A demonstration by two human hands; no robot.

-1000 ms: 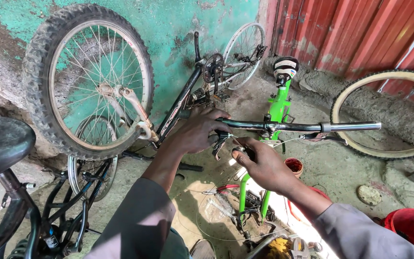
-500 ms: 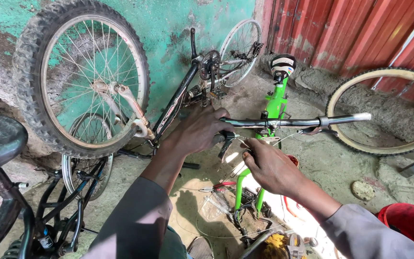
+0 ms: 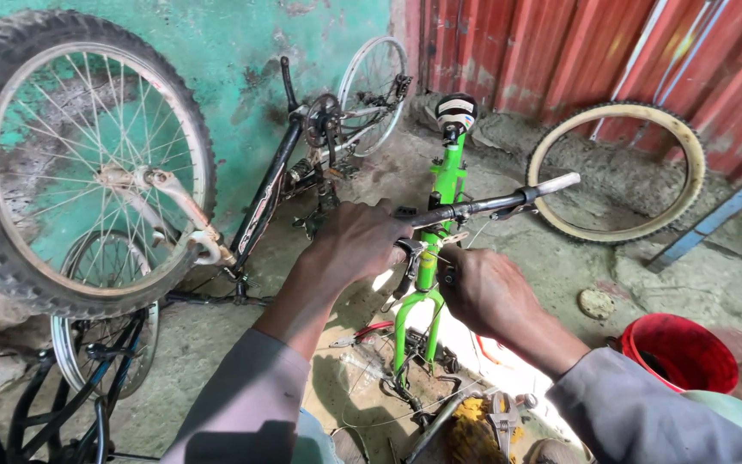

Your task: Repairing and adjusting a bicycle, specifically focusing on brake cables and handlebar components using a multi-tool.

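Left hand (image 3: 361, 241) is closed over the near end of the handlebar (image 3: 491, 204), knuckles up, gripping it firmly. Right hand (image 3: 484, 288) is curled low beside the stem, fingers tucked under at the brake lever (image 3: 409, 262) and its thin cables; whether it pinches a part or a small tool cannot be told. Judged step: fitting or adjusting at the bar clamp, one hand steadying, the other working. The next move would call for the bar to be held rigid while the fingers work in a tight gap.

The bar is a dark metal tube with a pale grip end, mounted on a bright green frame (image 3: 441, 185), glossy, fork legs (image 3: 412, 331) pointing toward the wearer, standing on rough, dusty concrete ground (image 3: 551, 266). At its near edge lie pliers (image 3: 500, 421). A red plastic bucket (image 3: 678, 352) sits to the right. A knobbly tyred, spoked wheel (image 3: 79, 163) leans left; a loose cream-walled tyre (image 3: 616, 172) rests by the corrugated red wall (image 3: 577, 51).
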